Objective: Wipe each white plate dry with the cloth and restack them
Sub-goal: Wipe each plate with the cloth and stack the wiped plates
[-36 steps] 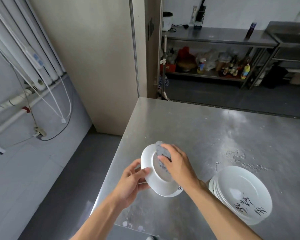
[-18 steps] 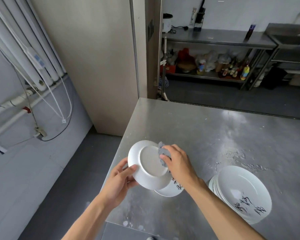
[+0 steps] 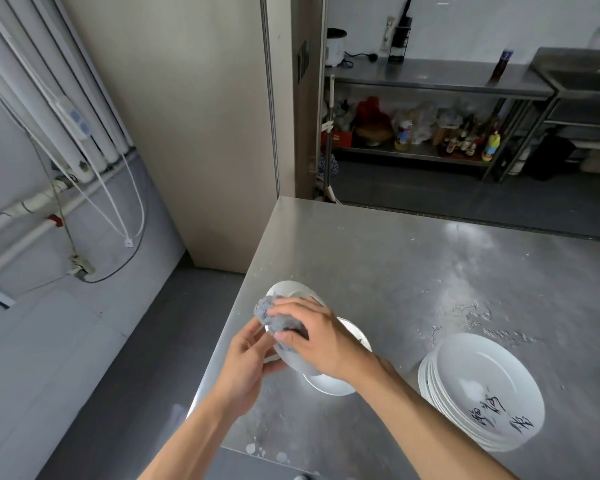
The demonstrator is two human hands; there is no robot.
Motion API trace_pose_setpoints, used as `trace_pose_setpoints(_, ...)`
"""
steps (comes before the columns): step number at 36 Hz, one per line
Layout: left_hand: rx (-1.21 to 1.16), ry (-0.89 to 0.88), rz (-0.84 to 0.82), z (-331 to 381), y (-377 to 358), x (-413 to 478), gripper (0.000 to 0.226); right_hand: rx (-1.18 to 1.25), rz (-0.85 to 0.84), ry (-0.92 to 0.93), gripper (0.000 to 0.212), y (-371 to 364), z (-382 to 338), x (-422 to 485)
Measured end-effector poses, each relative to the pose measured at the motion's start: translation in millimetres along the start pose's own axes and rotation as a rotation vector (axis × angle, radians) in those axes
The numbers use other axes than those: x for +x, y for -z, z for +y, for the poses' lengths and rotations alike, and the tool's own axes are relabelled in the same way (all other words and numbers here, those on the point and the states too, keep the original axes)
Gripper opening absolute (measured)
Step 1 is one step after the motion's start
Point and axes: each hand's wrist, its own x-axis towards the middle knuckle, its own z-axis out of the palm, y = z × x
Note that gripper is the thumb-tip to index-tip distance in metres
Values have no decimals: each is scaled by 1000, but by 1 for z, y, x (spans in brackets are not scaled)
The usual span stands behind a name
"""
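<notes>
Left hand [image 3: 246,362]: plate [image 3: 291,289]; right hand [image 3: 323,341]: cloth [image 3: 274,315]

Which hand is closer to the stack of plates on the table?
Right. The right hand, with the cloth, is left of the stack; the left hand is farther left.

1. This is looking like a commercial kitchen: a bare steel surface [image 3: 413,271] is filling the foreground, with droplets lying on it.
2. A stack of white plates [image 3: 482,393] is sitting on it.
3. Behind, a steel rack [image 3: 430,77] is carrying a cooker [image 3: 335,46] and a knife holder [image 3: 399,39] on top, with bottles [image 3: 465,142] crowding underneath.
4. A steel sink [image 3: 582,77] is adjoining the rack at the right.
5. Exposed pipes [image 3: 32,206] are running along at the left.
</notes>
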Motion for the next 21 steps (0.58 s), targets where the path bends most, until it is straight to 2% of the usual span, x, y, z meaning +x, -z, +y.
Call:
trace_pose_setpoints(5,-65,12,68,-1,9,4,31,-11,-20,33,38,-8,6,-7)
trace_pose_setpoints(9,-137,-7,84,5,15,6,26,-126,-30,151,33,-11,14,-11)
trace_pose_setpoints(13,-187,-6,108,9,22,8,30,-175,14,215,31,-9,22,-18)
trace_pose_setpoints(21,-211,18,137,7,29,7,31,-135,138,16,36,-2,50,-42)
